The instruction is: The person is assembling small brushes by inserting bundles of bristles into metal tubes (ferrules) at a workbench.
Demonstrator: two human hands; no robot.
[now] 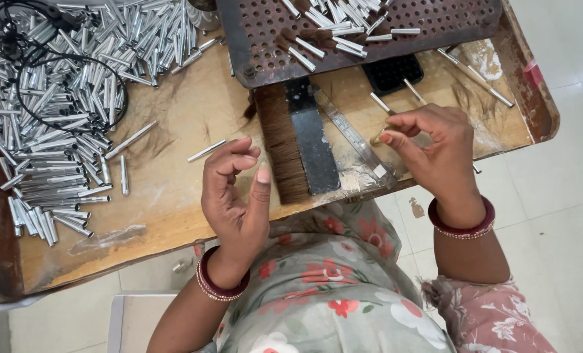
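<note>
Here, right hand (pixel 435 147) pinches one small tube (pixel 377 138); left hand (pixel 236 196) half-curled (empty) beside brush (pixel 281 140).

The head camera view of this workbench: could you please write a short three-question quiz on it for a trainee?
1. True or false: the metal tubes are piled on the person's left.
2. What lies between the left hand and right hand? A) scissors B) brown bristle bundle C) cup
3. On what does the perforated metal tray rest?

Key: 1 true; 2 B; 3 the wooden bench.
</note>
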